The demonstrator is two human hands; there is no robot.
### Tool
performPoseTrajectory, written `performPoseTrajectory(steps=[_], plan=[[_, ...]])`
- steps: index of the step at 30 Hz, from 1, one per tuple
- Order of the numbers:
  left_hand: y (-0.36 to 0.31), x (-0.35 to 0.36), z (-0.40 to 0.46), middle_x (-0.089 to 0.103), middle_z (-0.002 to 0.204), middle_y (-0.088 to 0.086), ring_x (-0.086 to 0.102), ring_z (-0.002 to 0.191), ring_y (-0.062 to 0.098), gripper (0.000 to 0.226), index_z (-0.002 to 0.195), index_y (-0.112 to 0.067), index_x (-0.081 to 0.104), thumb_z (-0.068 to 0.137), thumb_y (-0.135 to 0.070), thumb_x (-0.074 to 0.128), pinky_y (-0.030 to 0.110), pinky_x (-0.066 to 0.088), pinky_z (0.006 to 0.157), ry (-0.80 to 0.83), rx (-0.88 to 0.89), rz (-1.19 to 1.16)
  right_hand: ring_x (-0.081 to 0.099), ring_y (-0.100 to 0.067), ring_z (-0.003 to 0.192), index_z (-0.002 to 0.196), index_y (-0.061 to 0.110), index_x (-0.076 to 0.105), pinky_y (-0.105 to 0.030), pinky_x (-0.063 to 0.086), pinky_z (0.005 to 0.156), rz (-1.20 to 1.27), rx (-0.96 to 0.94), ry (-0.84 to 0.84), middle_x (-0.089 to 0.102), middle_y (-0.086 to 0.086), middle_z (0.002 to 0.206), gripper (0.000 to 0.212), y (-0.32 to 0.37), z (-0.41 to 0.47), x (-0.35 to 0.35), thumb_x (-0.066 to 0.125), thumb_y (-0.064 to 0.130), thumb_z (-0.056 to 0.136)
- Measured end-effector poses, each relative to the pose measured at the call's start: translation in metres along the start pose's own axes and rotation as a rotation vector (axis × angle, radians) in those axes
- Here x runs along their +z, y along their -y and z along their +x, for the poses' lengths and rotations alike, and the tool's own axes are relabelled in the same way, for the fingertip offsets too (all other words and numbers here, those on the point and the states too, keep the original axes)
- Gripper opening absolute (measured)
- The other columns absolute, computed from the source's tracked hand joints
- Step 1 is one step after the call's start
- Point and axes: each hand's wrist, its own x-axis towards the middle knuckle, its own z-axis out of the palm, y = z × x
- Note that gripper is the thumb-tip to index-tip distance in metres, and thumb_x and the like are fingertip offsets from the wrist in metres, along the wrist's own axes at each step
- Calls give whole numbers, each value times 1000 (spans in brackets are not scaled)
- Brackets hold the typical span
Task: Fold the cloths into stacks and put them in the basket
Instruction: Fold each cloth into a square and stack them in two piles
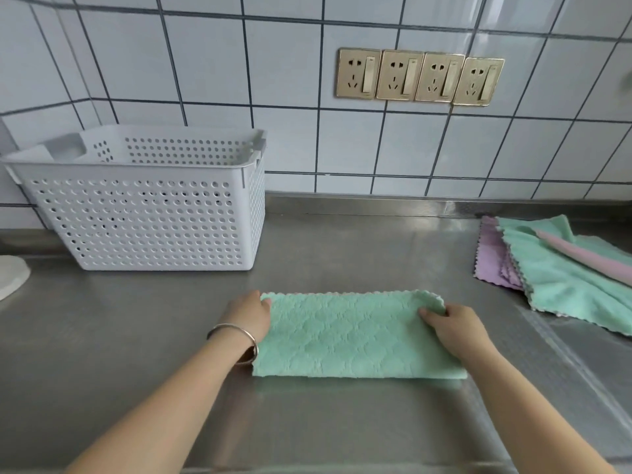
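The steel bench (342, 251) is carrying a white basket (150, 213) at back left and a pile of cloths (564, 268) at right. The green cloth (355, 336) is lying folded in front; left hand (248, 318) and right hand (455, 325) are pinching its far corners. Edges should be matched squarely before creasing.

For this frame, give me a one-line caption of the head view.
Both hands, left hand and right hand, grip the ends of a green cloth on the counter, basket behind.

I see steel counter (342, 254) w/ white basket (147, 213) back left; green cloth (355, 336) lies front-right of basket, cloth pile (564, 268) far right of it.
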Motion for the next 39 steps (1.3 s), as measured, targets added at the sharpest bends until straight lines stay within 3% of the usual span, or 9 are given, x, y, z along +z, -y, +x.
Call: performPoseTrajectory(steps=[8,17,21,24,27,32,35,37,39], plan=[[-5,11,11,56,124,23,53,116,37,34,117,1,50,99,-24,34,38,43,91,-99,-32,104,52,-26,75,84,10,64,-29,40,67,-120,41,-36,59,-7,76,25,7,14,6,58,33,87],[-9,16,20,58,123,21,56,113,37,31,118,-2,51,97,-19,36,39,45,90,-84,-82,125,57,-30,79,92,9,68,-30,44,68,-194,116,-57,61,-11,88,29,9,24,10,60,37,86],[-8,15,19,58,123,19,57,113,36,29,119,-3,51,96,-12,36,40,46,89,-83,-100,143,56,-30,79,89,6,60,-31,44,68,-217,158,-67,60,-12,91,33,10,22,11,57,38,88],[-7,16,19,57,124,19,56,114,36,28,119,-3,48,97,-11,33,41,46,90,-100,-103,113,55,-31,81,95,5,59,-32,44,69,-231,149,-100,61,-13,95,36,11,18,14,51,39,91],[-12,16,16,56,124,20,55,114,37,26,119,-2,42,97,-9,30,42,45,90,-115,-109,107,58,-33,94,108,7,58,-33,41,71,-266,123,-133,62,-15,107,38,14,16,15,43,40,95],[-16,12,15,51,132,18,52,119,35,34,126,-2,39,94,-4,28,41,43,95,-60,-129,165,58,-33,95,107,8,56,-31,39,70,-350,86,-148,62,-14,109,34,18,11,17,47,37,93],[-20,5,7,55,127,13,55,115,32,31,122,-8,41,97,-24,36,37,45,88,-109,-76,226,57,-35,105,115,8,43,-33,39,71,-339,61,-175,59,-15,115,39,23,5,15,51,38,91],[-23,1,-4,51,127,8,52,116,28,40,123,-12,40,95,-40,39,35,46,83,-229,32,378,51,-32,113,123,12,37,-34,41,75,-550,-54,-251,51,-10,123,44,27,-4,14,47,41,92],[-31,6,-15,41,136,3,38,128,24,49,132,-20,38,93,-49,37,38,42,92,-287,203,425,39,-26,123,132,19,37,-35,40,90,-779,-263,-287,41,-6,132,46,32,-15,20,41,43,93]])
